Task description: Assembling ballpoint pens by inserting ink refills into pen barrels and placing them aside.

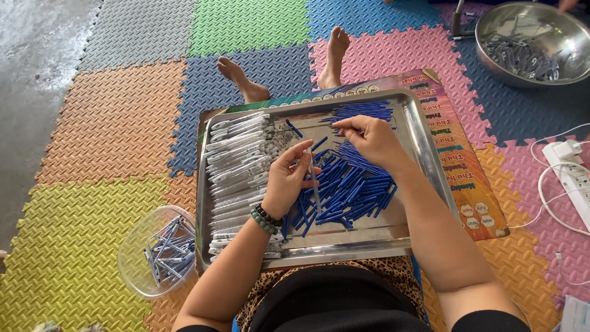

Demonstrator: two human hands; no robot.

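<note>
Person seated on a foam mat [123, 117], metal tray [430, 154] across the lap. Left hand [287, 181] is curled closed around a slim pale pen barrel [313, 184]; thumb and forefinger pinch its upper end, and the barrel hangs below the fingers, long axis running near-far, slightly tilted, lower tip over the blue pile. Right hand [372, 138] sits farther up the tray, fingertips drawn together at the edge of a small row of blue refills [362, 110]; whether it has one pinched or only touches them cannot be told, the view is too small there. Main heap of blue refills [350, 190] lies between and just below both hands, most sticks slanting lower-left to upper-right. So the refill stock lies to the right of the held barrel, right hand nearer it, and the barrel's top end points toward the right fingertips. White pen bodies [239, 160] stacked along the tray's left side. Clear plastic tub [132, 261] on the mat, left; steel bowl [491, 24] far right.
</note>
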